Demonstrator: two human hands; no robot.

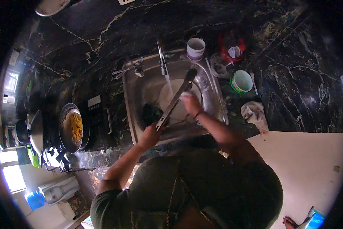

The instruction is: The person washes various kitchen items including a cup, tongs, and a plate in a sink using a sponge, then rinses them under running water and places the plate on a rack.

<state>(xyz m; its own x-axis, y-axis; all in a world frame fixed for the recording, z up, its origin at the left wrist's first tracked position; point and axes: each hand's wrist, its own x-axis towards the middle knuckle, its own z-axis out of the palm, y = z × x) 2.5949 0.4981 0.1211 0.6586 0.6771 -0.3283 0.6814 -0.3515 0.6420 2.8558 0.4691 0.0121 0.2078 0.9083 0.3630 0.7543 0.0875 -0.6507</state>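
Over a steel sink, my left hand grips the near end of a pair of kitchen tongs with dark tips. The tongs slant up to the right above a pale round plate or board lying in the sink. My right hand is beside the tongs' upper half, its fingers closed on something whitish, perhaps a sponge or foam. Water runs from the faucet left of the tongs. A dark object, unclear in kind, rests in the basin.
Forks and spoons lie at the sink's back left corner. A white cup stands on the back rim. Rightward are a green-rimmed tub, a white spoon and a crumpled cloth. A pan with yellow food is at left.
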